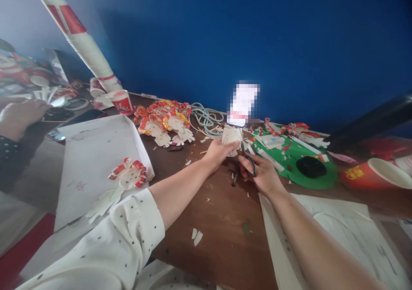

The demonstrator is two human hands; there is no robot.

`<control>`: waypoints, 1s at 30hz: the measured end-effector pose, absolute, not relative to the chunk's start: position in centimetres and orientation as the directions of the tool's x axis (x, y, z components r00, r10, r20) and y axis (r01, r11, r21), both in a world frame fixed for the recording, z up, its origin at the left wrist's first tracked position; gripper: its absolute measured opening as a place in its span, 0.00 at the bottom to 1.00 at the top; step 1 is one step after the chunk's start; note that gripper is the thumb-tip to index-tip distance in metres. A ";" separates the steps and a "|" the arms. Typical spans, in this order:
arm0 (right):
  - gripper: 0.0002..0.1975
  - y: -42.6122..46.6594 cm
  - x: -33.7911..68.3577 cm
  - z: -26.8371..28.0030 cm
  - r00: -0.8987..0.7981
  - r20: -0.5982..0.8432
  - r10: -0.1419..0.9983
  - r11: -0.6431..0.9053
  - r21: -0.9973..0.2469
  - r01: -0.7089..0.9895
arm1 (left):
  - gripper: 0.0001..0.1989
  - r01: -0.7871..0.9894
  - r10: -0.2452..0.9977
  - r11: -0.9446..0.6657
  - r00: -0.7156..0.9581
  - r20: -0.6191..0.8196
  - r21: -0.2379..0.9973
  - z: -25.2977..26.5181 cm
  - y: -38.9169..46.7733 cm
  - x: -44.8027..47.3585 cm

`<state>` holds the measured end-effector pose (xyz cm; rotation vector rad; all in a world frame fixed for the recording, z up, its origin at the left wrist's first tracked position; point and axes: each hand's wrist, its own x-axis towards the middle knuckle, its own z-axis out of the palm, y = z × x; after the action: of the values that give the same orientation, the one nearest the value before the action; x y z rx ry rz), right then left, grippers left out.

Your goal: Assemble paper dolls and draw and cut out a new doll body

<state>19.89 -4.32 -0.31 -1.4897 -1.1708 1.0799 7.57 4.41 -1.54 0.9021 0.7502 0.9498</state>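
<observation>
In the middle of the head view, my left hand [219, 153] pinches a piece of white paper [230, 136] above the brown table. My right hand [264, 172] is closed on a pair of dark-handled scissors [251, 164], its fingers in the loops. The scissors point away from me along the right edge of the paper, and the blades are mostly hidden. A lit phone screen [242, 103], blurred out, stands just behind the paper against the wall. Below my hands a small dark pen-like object [235, 177] lies on the table.
Several paper-ringed cutouts [167, 122] lie behind left, beside a coiled pale cord [207, 118]. A white box lid [93, 152] carries another cutout [128, 176]. Right are a green sheet [312, 179] and a red cup [363, 174]. Another person's hand [24, 114] is far left.
</observation>
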 end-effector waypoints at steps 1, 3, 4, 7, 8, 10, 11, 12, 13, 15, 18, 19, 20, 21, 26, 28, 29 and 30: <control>0.20 -4.3 19.9 -0.3 0.163 -0.090 0.983 -0.118 -0.978 0.171 | 0.16 -0.354 0.908 0.292 0.396 -0.141 0.888 -1.6 4.5 7.6; 0.20 -4.3 19.9 -0.4 0.167 -0.089 0.982 -0.117 -0.979 0.165 | 0.16 -0.354 0.907 0.292 0.397 -0.140 0.888 -1.8 4.5 7.6; 0.20 -4.3 19.9 -0.4 0.169 -0.090 0.982 -0.117 -0.981 0.157 | 0.16 -0.350 0.906 0.292 0.398 -0.141 0.890 -1.8 4.6 7.6; 0.20 -4.3 20.0 -0.6 0.171 -0.096 0.981 -0.119 -0.984 0.130 | 0.16 -0.345 0.904 0.293 0.403 -0.141 0.892 -2.0 4.7 7.6; 0.20 -4.3 20.0 -0.6 0.169 -0.098 0.981 -0.119 -0.985 0.122 | 0.16 -0.353 0.906 0.291 0.402 -0.137 0.889 -2.0 4.7 7.6; 0.20 -4.3 20.1 -0.6 0.162 -0.101 0.982 -0.121 -0.986 0.115 | 0.16 -0.370 0.907 0.292 0.400 -0.132 0.882 -2.0 4.8 7.5; 0.20 -4.3 20.1 -0.6 0.159 -0.101 0.982 -0.120 -0.986 0.116 | 0.16 -0.374 0.906 0.296 0.401 -0.134 0.879 -2.0 4.8 7.5; 0.20 -4.3 20.1 -0.6 0.156 -0.100 0.983 -0.119 -0.985 0.121 | 0.15 -0.372 0.905 0.301 0.402 -0.140 0.878 -1.9 4.8 7.5; 0.20 -4.3 20.2 -0.6 0.155 -0.098 0.983 -0.118 -0.985 0.128 | 0.15 -0.363 0.902 0.306 0.406 -0.146 0.880 -1.9 4.8 7.5; 0.20 -4.3 20.2 -0.5 0.158 -0.096 0.983 -0.119 -0.982 0.145 | 0.15 -0.346 0.898 0.309 0.412 -0.153 0.886 -1.8 4.9 7.4; 0.21 -4.4 20.2 -0.3 0.171 -0.109 0.979 -0.135 -0.980 0.149 | 0.14 -0.338 0.898 0.302 0.416 -0.146 0.891 -1.8 4.9 7.4; 0.21 -4.4 20.2 -0.2 0.173 -0.114 0.978 -0.140 -0.979 0.147 | 0.14 -0.337 0.897 0.303 0.417 -0.147 0.892 -1.7 4.9 7.3; 0.21 -4.4 20.1 -0.1 0.173 -0.117 0.978 -0.143 -0.979 0.147 | 0.14 -0.335 0.896 0.305 0.417 -0.150 0.891 -1.6 4.9 7.3; 0.21 -4.4 20.1 0.0 0.172 -0.116 0.978 -0.142 -0.979 0.147 | 0.13 -0.333 0.895 0.310 0.418 -0.155 0.890 -1.6 4.9 7.3; 0.22 -4.3 20.2 0.0 0.172 -0.118 0.978 -0.145 -0.978 0.151 | 0.13 -0.338 0.886 0.329 0.433 -0.164 0.882 -1.3 5.1 7.1; 0.22 -4.3 20.3 0.0 0.169 -0.109 0.980 -0.136 -0.977 0.162 | 0.14 -0.340 0.884 0.330 0.439 -0.162 0.881 -1.3 5.2 7.0; 0.21 -4.3 20.4 -0.1 0.165 -0.102 0.981 -0.130 -0.976 0.172 | 0.14 -0.340 0.882 0.331 0.442 -0.161 0.880 -1.4 5.2 7.0; 0.21 -4.3 20.4 -0.1 0.162 -0.095 0.982 -0.124 -0.976 0.180 | 0.14 -0.340 0.881 0.332 0.446 -0.159 0.880 -1.5 5.3 7.0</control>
<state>20.38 -4.31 -0.12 -1.5004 -1.1751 1.0771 7.00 5.25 -1.46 0.8934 0.7242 0.8958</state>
